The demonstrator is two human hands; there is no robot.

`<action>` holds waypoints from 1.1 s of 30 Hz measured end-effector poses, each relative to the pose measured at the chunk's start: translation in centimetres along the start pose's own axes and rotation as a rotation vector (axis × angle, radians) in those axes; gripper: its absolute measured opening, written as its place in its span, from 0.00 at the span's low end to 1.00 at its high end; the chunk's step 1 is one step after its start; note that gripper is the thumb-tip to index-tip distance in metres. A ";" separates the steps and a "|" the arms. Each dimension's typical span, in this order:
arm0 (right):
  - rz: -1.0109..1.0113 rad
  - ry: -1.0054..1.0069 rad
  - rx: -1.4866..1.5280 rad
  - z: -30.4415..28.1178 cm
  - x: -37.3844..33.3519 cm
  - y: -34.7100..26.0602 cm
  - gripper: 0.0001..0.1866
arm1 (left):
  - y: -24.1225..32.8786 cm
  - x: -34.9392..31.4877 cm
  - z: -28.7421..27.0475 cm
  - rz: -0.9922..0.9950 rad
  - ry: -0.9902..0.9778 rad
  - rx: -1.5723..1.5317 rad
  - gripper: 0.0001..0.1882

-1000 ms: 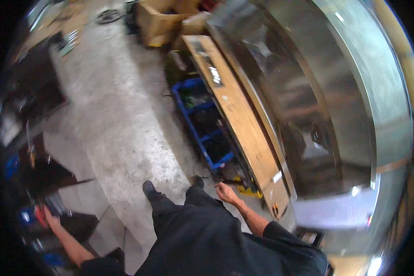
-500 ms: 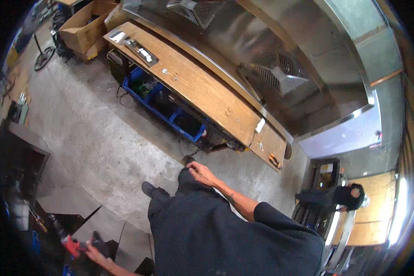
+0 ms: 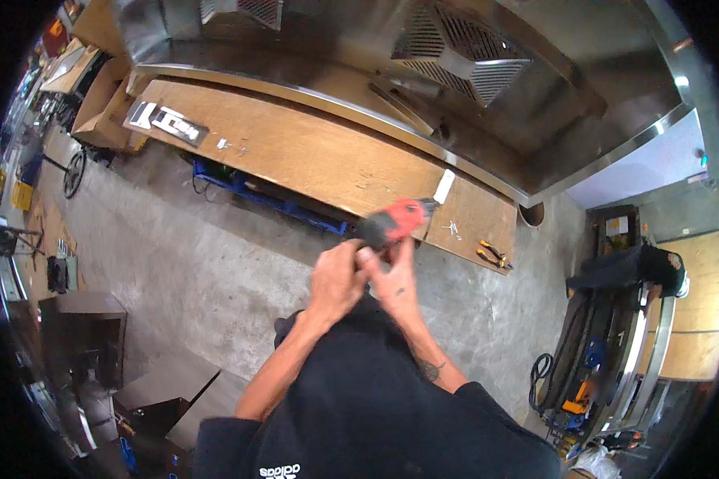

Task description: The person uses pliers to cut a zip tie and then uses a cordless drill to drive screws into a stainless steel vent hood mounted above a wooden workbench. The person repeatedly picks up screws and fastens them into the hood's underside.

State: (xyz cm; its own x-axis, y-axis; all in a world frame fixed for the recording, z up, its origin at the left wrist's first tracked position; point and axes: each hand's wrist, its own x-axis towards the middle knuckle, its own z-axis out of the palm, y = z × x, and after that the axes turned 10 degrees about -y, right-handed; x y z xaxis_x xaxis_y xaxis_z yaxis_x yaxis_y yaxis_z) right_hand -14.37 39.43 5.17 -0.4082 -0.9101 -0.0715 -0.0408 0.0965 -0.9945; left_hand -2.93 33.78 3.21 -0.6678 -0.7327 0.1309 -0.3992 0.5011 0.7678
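Fingers: both hands, left hand [image 3: 335, 281] and right hand [image 3: 391, 279], grasping red-and-black power tool [image 3: 390, 224].
Tool position: projecting above fingertips, over wooden desk [image 3: 311, 156] edge.
Nearby: pliers [image 3: 491, 255] on desk.

Wooden workbench [image 3: 311, 152] carries pliers [image 3: 492, 254], seemingly scattered screws [image 3: 453, 228].

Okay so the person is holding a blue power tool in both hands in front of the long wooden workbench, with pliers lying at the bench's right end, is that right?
Not quite: the power tool is red with a black part, not blue, as the head view shows. The rest stands: the left hand and the right hand both hold it in front of the long wooden workbench, and the pliers lie at its right end.
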 end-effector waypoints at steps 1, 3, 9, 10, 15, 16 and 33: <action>0.111 0.158 0.093 -2.6 0.5 0.4 0.36 | 0.8 2.5 3.0 0.194 0.032 -0.029 0.19; 0.186 0.280 0.269 -6.8 1.3 -1.5 0.23 | 2.9 5.6 7.6 0.300 -0.094 -0.050 0.20; 0.084 0.760 0.516 -17.4 2.6 2.1 0.07 | 5.1 12.8 9.1 0.609 -0.509 -0.191 0.16; 0.085 0.731 0.492 -18.8 2.4 2.8 0.07 | 2.7 14.1 9.6 0.422 -0.560 -0.213 0.15; 0.155 0.633 0.299 -20.9 1.2 3.3 0.09 | -11.9 19.6 12.6 -0.036 -0.195 0.098 0.10; 0.180 0.659 0.233 -20.8 1.2 3.6 0.10 | -13.6 20.8 12.9 -0.030 -0.197 0.131 0.09; 0.465 0.489 0.162 -13.2 6.2 4.4 0.09 | -17.6 26.2 15.7 0.304 -0.690 0.341 0.10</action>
State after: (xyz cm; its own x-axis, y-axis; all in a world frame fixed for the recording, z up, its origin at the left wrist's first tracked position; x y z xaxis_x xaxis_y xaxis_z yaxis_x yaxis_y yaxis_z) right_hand -29.11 39.58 1.39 -0.7160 -0.4986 -0.4886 0.3596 0.3366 -0.8703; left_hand -23.31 12.98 -16.72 -0.9685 -0.1511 -0.1978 -0.2337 0.8253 0.5141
